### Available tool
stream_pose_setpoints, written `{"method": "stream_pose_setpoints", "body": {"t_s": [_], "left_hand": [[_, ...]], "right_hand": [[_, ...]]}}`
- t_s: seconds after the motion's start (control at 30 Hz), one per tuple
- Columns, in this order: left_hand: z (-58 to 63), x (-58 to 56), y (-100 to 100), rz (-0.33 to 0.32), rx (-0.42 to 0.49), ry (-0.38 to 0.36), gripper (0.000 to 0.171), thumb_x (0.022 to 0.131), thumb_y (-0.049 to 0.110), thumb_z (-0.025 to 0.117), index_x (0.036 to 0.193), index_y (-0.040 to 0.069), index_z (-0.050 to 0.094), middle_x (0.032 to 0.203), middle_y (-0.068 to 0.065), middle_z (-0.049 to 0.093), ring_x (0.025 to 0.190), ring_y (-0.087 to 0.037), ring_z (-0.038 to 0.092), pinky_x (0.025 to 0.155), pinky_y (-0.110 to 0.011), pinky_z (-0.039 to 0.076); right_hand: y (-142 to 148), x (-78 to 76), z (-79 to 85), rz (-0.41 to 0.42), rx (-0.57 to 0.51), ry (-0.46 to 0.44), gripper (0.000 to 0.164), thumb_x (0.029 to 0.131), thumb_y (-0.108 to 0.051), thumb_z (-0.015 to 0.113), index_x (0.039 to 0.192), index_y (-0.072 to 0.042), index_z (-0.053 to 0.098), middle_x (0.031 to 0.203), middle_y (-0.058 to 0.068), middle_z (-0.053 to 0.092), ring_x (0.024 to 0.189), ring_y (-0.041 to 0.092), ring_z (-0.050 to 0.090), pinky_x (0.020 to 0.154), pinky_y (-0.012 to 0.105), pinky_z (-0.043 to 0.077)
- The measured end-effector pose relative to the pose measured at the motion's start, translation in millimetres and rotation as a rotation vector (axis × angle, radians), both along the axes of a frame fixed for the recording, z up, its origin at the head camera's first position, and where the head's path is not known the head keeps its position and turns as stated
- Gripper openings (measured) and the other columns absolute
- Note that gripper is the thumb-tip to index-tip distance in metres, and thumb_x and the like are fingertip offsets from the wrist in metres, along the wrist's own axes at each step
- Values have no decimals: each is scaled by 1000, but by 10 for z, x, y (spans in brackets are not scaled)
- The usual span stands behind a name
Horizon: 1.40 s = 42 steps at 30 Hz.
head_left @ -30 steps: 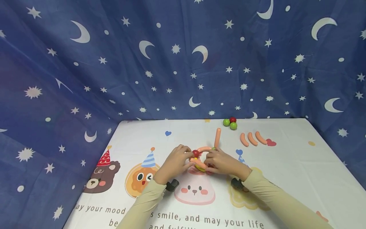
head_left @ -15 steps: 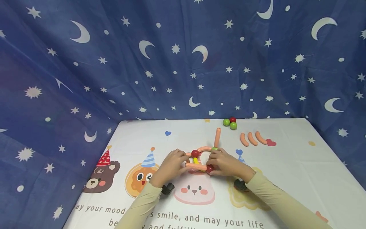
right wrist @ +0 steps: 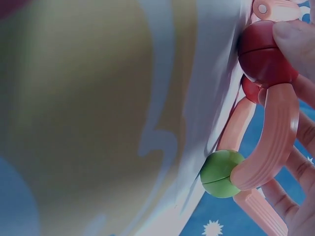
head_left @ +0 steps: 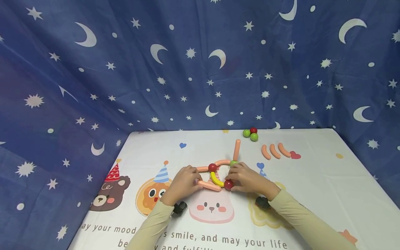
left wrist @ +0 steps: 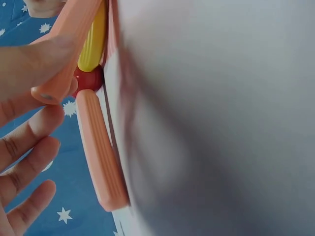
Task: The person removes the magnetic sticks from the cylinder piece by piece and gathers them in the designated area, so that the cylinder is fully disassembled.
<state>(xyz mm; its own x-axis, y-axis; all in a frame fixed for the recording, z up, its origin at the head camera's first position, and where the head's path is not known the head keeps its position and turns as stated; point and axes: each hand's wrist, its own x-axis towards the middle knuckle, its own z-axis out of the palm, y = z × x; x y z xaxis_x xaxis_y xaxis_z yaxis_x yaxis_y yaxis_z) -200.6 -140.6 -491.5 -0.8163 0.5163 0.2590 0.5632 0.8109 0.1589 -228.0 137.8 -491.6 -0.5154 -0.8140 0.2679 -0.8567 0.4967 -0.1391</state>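
Salmon-pink straight rod [head_left: 208, 186], ribbed and plastic-looking, lay between my two hands: its left end was in my left hand [head_left: 184, 184], and its right end sat just beside a glossy dark-red ball [head_left: 228, 184] in my right hand [head_left: 247, 178]. I could not tell whether rod and ball touched.

Linked pieces were set out beyond and between the hands. A curved yellow ribbed rod [head_left: 216, 180] joined the gripped ball to a second glossy red ball [head_left: 212, 167]. From that one, another straight pink rod [head_left: 202, 169] ran toward my left fingers, and an arched pink rod [head_left: 223, 162] ran to a bright green ball [head_left: 233, 163]. The right wrist view showed a bent pink rod [right wrist: 275, 137] between the gripped ball and the green one.

Pose: both forearms, in beige sleeves, slanted inward from the near edge, hands low over the white printed cloth [head_left: 325, 180], a black device [head_left: 179, 208] below the left wrist.

Left hand: narrow pinch, thumb laid across the rod near its end, index mostly hidden behind it; remaining fingers slightly bent and spread.

Right hand: thumb pressed on the dark-red ball, fingers curved on its far side, spaced about the ball's width; lower fingers partly hidden behind the bent rod.
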Motion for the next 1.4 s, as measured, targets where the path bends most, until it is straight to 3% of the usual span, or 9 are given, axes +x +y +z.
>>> {"method": "stream_pose_setpoints", "body": {"t_s": [0.37, 0.57, 0.7, 0.9, 1.13, 1.4], "left_hand": [[14, 24, -77, 11, 56, -12, 17, 72, 31, 78, 83, 18, 76, 79, 6, 59, 76, -8, 47, 72, -27, 43], [-9, -2, -119, 41, 84, -32, 18, 73, 32, 78, 86, 19, 76, 83, 8, 63, 80, -8, 51, 74, -27, 45], [-16, -27, -113, 22, 89, -22, 21, 75, 33, 77, 91, 19, 75, 85, 7, 66, 83, -9, 55, 79, -29, 47], [9, -45, -69, -31, 50, 50, 22, 76, 33, 76, 94, 20, 72, 90, 5, 67, 86, -11, 55, 82, -30, 47], [37, -65, -29, -170, -70, 216, 10, 78, 26, 74, 80, 18, 67, 80, 6, 60, 80, -12, 53, 86, -30, 46], [24, -63, -46, -212, -91, 253, 7, 79, 24, 69, 78, 18, 66, 80, 6, 58, 80, -12, 52, 86, -28, 45]], "right_hand": [[7, -7, -5, -7, -23, 2, 34, 73, -34, 77, 99, -15, 71, 92, -4, 67, 95, 17, 53, 89, 40, 42], [1, -16, 2, -13, -18, -1, 33, 73, -36, 77, 98, -15, 71, 90, -4, 67, 94, 16, 54, 88, 39, 42], [4, -20, 4, -25, -16, -27, 33, 73, -35, 78, 99, -16, 71, 91, -4, 66, 96, 16, 53, 88, 39, 41], [10, -33, -14, -27, -10, -29, 33, 73, -36, 78, 99, -17, 71, 91, -5, 67, 97, 16, 53, 90, 40, 41], [14, -29, -18, -46, 11, -42, 34, 74, -38, 76, 100, -17, 71, 93, -5, 67, 98, 15, 54, 92, 39, 41], [0, -3, -20, -23, -6, -23, 33, 74, -36, 77, 99, -16, 71, 92, -5, 67, 96, 17, 54, 90, 40, 41]]}}
